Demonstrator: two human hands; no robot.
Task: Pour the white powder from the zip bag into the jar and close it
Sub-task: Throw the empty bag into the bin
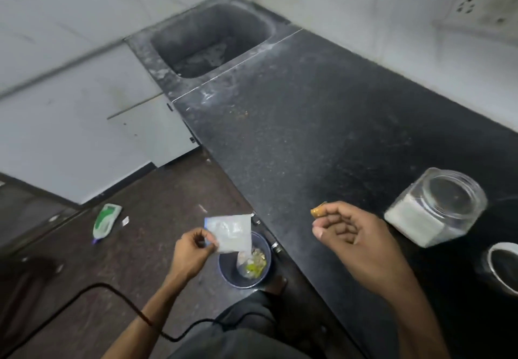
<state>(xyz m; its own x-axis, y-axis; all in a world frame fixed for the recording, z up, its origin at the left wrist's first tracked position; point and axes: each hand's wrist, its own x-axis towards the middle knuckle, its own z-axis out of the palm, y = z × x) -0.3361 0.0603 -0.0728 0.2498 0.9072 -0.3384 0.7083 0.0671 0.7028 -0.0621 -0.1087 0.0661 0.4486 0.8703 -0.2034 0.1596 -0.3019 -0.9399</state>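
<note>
1. Left hand (193, 252) is pinching the emptied-looking zip bag (231, 232) over the bin (245, 264), lower centre; right hand (350, 235) is gripping a small orange piece (318, 211).
2. Jar (436, 207), right edge on the counter (322, 134), is holding white powder (412, 218); whether it is lidded, cannot tell; pouring likely done.

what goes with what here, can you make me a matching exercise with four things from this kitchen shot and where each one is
Things:
1. zip bag
2. jar
3. bin
4. green and white packet

Places:
A. lying on the brown floor, left of the bin
B. on the black counter, white powder inside
C. pinched in the left hand, above the bin
D. on the floor against the counter's edge, scraps inside

Pairs: 1-C, 2-B, 3-D, 4-A
</note>
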